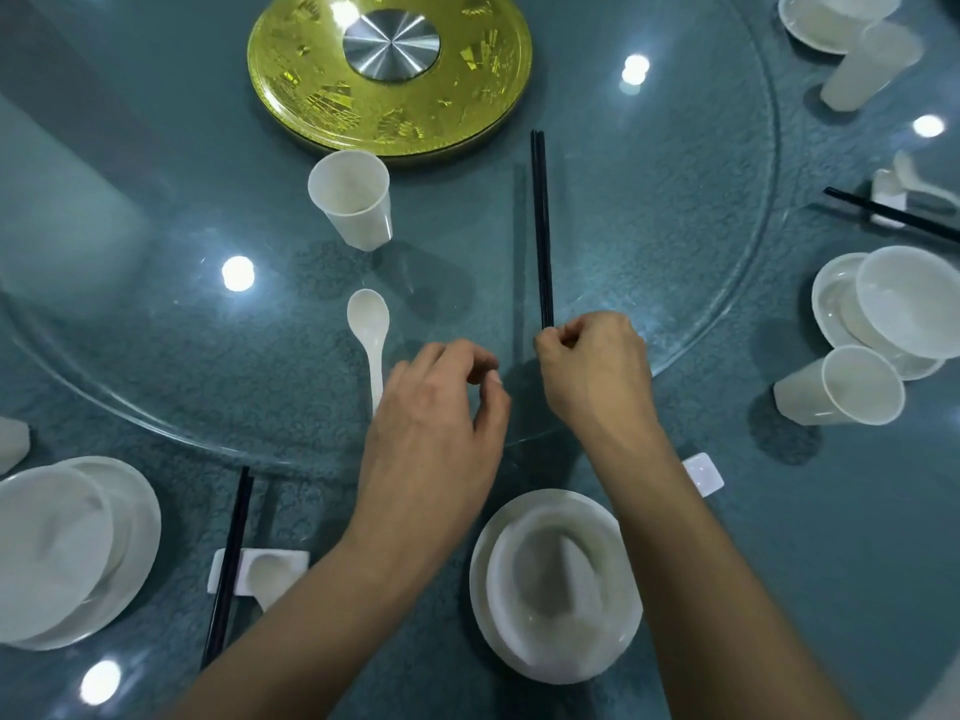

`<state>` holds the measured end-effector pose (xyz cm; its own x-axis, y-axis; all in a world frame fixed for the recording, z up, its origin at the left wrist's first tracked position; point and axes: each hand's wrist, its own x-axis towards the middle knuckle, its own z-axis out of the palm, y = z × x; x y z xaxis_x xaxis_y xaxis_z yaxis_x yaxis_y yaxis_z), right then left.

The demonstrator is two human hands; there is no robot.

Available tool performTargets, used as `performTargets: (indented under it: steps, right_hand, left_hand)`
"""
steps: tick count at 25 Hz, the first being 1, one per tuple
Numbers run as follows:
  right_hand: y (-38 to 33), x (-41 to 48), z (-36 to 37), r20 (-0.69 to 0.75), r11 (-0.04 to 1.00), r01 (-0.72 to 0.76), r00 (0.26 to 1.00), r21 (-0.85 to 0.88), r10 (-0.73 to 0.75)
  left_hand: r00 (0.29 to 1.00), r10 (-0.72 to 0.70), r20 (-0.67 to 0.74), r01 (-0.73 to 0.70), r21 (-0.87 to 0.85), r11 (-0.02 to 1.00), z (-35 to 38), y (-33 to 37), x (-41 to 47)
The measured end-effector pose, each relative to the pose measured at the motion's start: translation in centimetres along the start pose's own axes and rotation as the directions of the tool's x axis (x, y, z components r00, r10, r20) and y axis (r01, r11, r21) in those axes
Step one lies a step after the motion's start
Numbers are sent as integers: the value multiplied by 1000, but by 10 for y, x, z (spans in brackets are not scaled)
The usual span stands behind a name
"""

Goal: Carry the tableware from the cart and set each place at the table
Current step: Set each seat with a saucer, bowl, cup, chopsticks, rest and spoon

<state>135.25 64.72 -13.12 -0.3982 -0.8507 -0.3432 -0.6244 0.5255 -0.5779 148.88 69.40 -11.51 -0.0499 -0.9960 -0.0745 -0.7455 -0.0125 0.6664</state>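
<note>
Pair of thin black chopsticks (541,226) is lying w/ long axis running straight away from the person: far tips pointing twd the round gold disc w/ steel centre (311,80), near ends twd the person. The 2 sticks are sitting side by side, touching. They're stretching over the round clear glass turntable (156,366); can't tell if they're resting on the glass or hanging just above it.

Right hand (592,371) grip is clenching on the near ends: thumb + forefinger pinching them, other fingers curling in. Left hand (436,423) grip is hanging released, fingers loosely curling, thumb + forefinger tips near each other w/ nothing seen btwn them. It's hovering just beside the handle of a white soup spoon (368,317); the handle end is hiding behind the hand, so can't tell if they're touching.

Spoon is lying on the glass left of the chopsticks, roughly parallel, bowl end pointing away. Beyond it a white plastic cup (349,200) is standing upright on the glass, near the gold disc.

Btwn the forearms a white round bowl (558,579) is sitting on a white plate (483,631) on the teal desk (857,563). Small white rectangular rest (702,474) is lying just right of the right forearm. At left, a second black chopstick pair (228,563) is lying across another white rest (291,558).
</note>
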Motion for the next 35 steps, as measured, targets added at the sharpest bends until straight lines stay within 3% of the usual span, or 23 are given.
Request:
performTargets:
  steps: [8,12,16,19,22,26,30,35]
  right_hand:
    - [18,-42,-9,62,959,10,998,284,-29]
    - [28,-61,-10,90,929,13,995,371,-49]
    - [36,-72,-16,107,910,-17,994,414,-30]
    - [44,-76,-28,69,931,11,997,364,-38]
    - [56,-80,-40,-124,953,125,988,274,-94]
    - [74,-77,-48,-361,924,381,859,-20,-363]
    - [85,-75,-48,-360,850,471,770,-238,-527]
    - [110,-79,-45,-260,822,463,793,-331,-551]
  left_hand:
    - [987,-130,90,144,-174,974,9,13,14]
    - [938,-268,218,342,-479,808,20,10,21]
    - [912,-300,280,409,-567,714,22,14,16]
    - [913,-269,308,400,-542,739,19,13,12]
    - [912,-223,344,377,-491,785,13,13,12]
    - [906,-70,417,214,-310,926,2,12,11]
    - [872,30,488,66,-178,982,-5,13,8]
    - [830,149,537,-119,-90,989,-1,17,12]
